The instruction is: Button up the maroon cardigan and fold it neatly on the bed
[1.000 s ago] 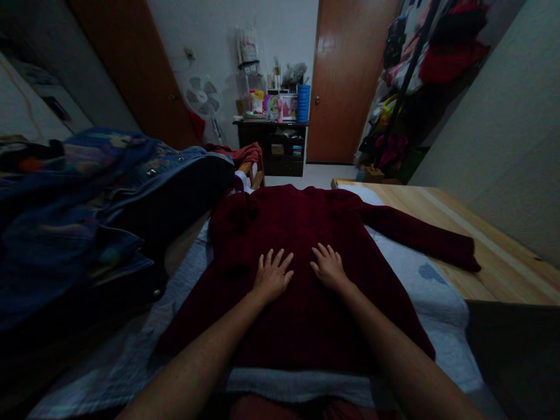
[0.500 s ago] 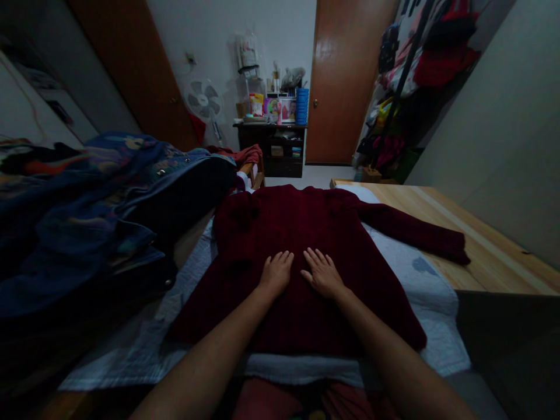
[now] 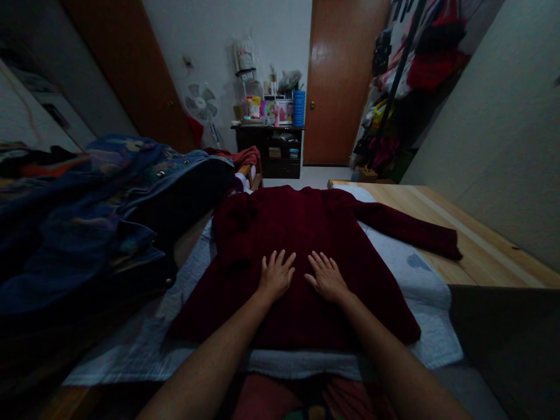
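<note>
A dark red sweater (image 3: 289, 233) lies spread flat on a pale cloth (image 3: 420, 274) over a wooden surface. One sleeve stretches out to the right across the wood; the left sleeve looks folded in at the shoulder. My left hand (image 3: 275, 274) lies flat on the middle of the sweater, fingers spread. Beside it, my right hand (image 3: 326, 275) rests flat on the fabric too, fingers apart. Neither hand holds anything.
A heap of blue denim and dark clothes (image 3: 87, 204) fills the left. The wooden board (image 3: 481, 251) runs along the right by a wall. At the back stand a dark shelf (image 3: 269, 149), a fan (image 3: 200, 104), a door (image 3: 336, 81) and hanging clothes (image 3: 411, 70).
Both hands slid a little closer together on the sweater and stay flat. The camera shifted slightly, so more of the cloth's near edge shows.
</note>
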{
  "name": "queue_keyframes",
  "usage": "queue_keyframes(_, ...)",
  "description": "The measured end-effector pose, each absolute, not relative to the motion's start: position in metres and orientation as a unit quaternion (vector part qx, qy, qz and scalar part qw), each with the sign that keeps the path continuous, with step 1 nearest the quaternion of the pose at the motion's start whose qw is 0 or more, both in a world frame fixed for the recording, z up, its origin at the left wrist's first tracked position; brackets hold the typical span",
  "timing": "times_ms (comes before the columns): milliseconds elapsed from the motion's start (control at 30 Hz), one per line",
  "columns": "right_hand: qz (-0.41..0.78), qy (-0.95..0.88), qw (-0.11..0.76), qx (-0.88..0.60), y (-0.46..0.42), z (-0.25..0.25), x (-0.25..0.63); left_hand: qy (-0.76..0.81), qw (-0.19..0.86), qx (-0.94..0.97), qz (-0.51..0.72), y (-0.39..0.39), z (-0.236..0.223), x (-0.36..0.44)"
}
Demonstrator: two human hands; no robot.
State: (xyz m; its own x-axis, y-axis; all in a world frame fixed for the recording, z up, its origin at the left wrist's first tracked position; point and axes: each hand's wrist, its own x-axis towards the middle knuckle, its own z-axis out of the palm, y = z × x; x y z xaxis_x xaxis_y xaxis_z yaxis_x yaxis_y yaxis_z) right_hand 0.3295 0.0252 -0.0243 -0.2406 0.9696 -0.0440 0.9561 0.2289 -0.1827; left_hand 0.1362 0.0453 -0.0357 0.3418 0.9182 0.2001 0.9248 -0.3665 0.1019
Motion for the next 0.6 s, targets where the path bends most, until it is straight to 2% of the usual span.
queue_keyframes(367, 0.129, -0.779, 0.025, -0.613, 0.002, -0.016, 0.333, -0.502, -0.021, -0.855, -0.129, 0.044, -0.031, 0.132)
queue_keyframes(600, 0.081, -0.784, 0.045, -0.614, -0.01, -0.024, 0.336, -0.477, -0.049, -0.87, -0.115, 0.041, -0.023, 0.137)
